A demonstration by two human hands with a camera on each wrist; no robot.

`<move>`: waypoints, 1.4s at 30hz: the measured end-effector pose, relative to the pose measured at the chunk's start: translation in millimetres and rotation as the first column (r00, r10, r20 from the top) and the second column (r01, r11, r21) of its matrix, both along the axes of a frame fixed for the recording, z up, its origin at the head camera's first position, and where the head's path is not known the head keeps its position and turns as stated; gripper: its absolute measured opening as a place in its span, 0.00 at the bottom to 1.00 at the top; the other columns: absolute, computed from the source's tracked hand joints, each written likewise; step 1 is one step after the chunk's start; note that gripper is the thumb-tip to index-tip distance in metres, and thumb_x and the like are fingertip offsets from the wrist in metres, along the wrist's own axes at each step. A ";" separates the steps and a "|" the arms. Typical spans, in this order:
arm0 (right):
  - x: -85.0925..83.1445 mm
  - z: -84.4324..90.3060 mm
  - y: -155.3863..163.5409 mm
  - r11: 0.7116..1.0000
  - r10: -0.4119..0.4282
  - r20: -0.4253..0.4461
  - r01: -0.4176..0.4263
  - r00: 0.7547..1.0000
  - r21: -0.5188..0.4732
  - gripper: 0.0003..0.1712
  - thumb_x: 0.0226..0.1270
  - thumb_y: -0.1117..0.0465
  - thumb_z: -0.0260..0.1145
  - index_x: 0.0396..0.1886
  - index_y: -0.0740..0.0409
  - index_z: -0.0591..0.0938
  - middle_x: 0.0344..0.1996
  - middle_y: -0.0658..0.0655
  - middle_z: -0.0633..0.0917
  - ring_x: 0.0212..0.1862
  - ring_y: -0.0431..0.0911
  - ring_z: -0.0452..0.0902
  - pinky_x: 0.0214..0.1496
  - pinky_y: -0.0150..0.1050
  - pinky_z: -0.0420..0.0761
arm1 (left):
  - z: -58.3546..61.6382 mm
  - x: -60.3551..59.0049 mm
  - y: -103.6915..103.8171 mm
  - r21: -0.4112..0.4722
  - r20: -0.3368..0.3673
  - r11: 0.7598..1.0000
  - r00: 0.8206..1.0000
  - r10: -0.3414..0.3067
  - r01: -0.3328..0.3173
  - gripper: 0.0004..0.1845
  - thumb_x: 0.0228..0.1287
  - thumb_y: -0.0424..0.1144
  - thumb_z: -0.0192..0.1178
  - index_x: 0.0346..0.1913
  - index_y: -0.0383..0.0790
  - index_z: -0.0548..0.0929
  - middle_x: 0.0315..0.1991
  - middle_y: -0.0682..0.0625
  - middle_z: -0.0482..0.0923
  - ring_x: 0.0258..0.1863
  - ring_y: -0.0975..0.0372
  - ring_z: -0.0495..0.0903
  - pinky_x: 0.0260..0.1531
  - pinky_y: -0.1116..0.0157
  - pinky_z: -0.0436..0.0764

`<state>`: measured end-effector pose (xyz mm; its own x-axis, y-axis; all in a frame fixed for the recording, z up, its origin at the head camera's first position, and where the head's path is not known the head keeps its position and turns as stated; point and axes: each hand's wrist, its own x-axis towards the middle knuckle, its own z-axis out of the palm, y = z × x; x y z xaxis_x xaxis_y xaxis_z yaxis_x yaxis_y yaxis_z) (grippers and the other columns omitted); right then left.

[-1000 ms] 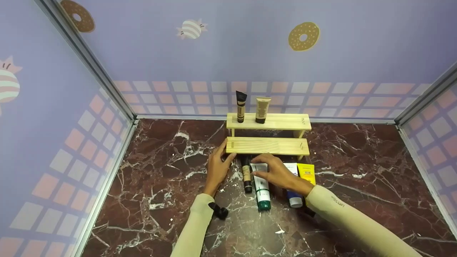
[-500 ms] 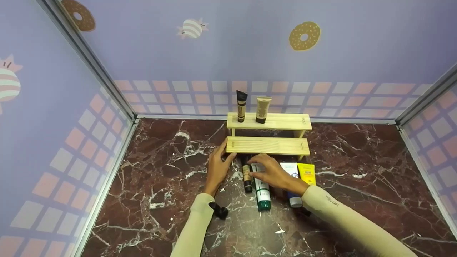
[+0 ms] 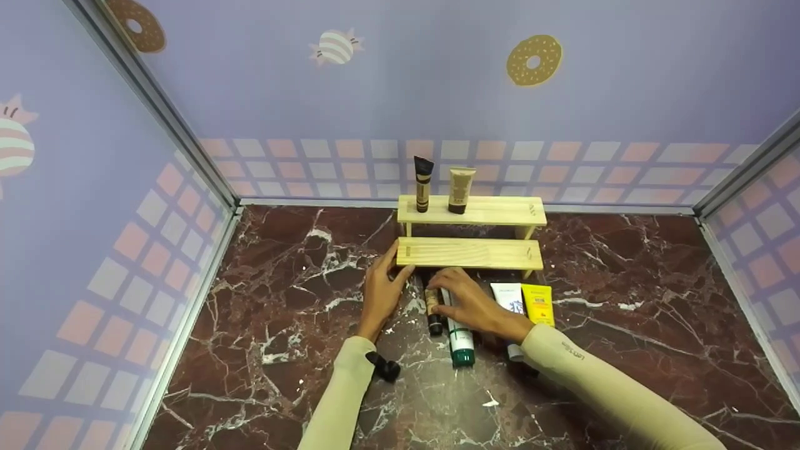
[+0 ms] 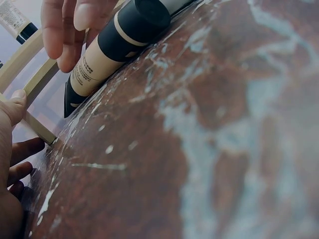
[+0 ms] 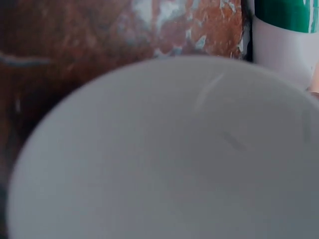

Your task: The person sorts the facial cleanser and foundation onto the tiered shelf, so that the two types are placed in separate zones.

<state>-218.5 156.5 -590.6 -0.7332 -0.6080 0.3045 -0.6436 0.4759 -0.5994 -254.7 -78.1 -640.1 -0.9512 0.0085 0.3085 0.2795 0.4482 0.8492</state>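
Note:
A beige tube with a black cap [image 3: 432,306] [image 4: 107,50] lies on the marble table in front of a two-step wooden shelf [image 3: 469,253]. My right hand [image 3: 465,300] reaches over it, and its fingers [image 4: 65,30] curl down onto the tube's side. My left hand [image 3: 381,290] rests against the left end of the lower step, fingers straight, with the thumb [image 4: 12,107] on the wood. A white tube with a green cap [image 3: 461,340] [image 5: 284,20] lies partly under my right hand.
A white tube [image 3: 509,297] and a yellow tube [image 3: 537,303] lie to the right of my right hand. A black-topped tube [image 3: 422,184] and a beige tube [image 3: 460,190] stand on the upper step. Lilac walls close in the table on three sides.
My right hand has slid left from the white green-capped tube onto the beige black-capped tube. My left hand has stayed at the shelf's end.

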 end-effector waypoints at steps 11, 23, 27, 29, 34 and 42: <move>7.9 1.3 -4.9 0.999 0.040 0.018 -0.040 0.999 0.035 0.24 0.66 0.65 0.82 0.59 0.69 0.87 0.64 0.68 0.83 0.69 0.61 0.74 0.75 0.61 0.74 | 0.7 -0.5 0.4 -0.004 -0.006 1.000 1.000 0.006 -0.006 0.38 0.77 0.47 0.72 0.82 0.39 0.73 0.69 0.35 0.81 0.69 0.40 0.79 0.70 0.39 0.74; 22.4 2.5 -13.7 0.991 0.105 -0.025 -0.103 0.994 0.081 0.24 0.68 0.63 0.82 0.59 0.67 0.87 0.64 0.66 0.83 0.66 0.58 0.75 0.72 0.56 0.78 | 2.5 0.4 0.0 -0.016 0.022 1.000 1.000 0.016 -0.015 0.38 0.77 0.49 0.72 0.83 0.42 0.73 0.72 0.37 0.80 0.71 0.38 0.76 0.73 0.37 0.70; 27.4 4.7 -17.0 0.988 0.127 -0.033 -0.124 0.991 0.092 0.24 0.67 0.61 0.82 0.59 0.66 0.87 0.64 0.64 0.84 0.66 0.57 0.75 0.72 0.56 0.76 | 1.7 -0.4 -0.5 -0.022 0.026 0.999 0.999 0.023 -0.023 0.38 0.76 0.49 0.72 0.83 0.42 0.73 0.72 0.37 0.80 0.71 0.38 0.76 0.72 0.37 0.70; 28.1 5.5 -18.2 0.989 0.126 -0.025 -0.124 0.992 0.083 0.24 0.67 0.61 0.82 0.59 0.65 0.87 0.63 0.64 0.84 0.66 0.57 0.76 0.72 0.56 0.76 | 1.2 -0.5 -0.8 -0.021 0.024 0.999 0.999 0.025 -0.025 0.38 0.76 0.48 0.72 0.83 0.42 0.73 0.72 0.37 0.80 0.71 0.39 0.77 0.72 0.38 0.71; 21.4 7.1 -16.2 0.996 0.060 0.047 -0.063 0.997 0.067 0.25 0.72 0.59 0.79 0.63 0.66 0.86 0.66 0.66 0.82 0.69 0.59 0.74 0.74 0.58 0.75 | 0.2 -1.3 -0.7 -0.007 0.017 1.000 1.000 0.019 -0.019 0.38 0.76 0.47 0.73 0.83 0.42 0.74 0.72 0.36 0.80 0.71 0.41 0.78 0.72 0.40 0.73; 3.3 13.5 -15.5 0.992 -0.082 0.100 0.071 0.992 0.105 0.33 0.71 0.57 0.80 0.69 0.69 0.82 0.68 0.67 0.80 0.71 0.60 0.74 0.77 0.58 0.73 | 0.2 -1.3 0.7 -0.011 -0.009 1.000 1.000 0.017 -0.017 0.37 0.77 0.47 0.72 0.82 0.40 0.74 0.70 0.37 0.82 0.69 0.42 0.79 0.71 0.39 0.74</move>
<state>-215.2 141.1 -577.1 -0.8030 -0.5730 0.1642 -0.5401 0.5829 -0.6071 -256.0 -77.4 -639.9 -0.9485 -0.0037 0.3168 0.2792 0.4626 0.8415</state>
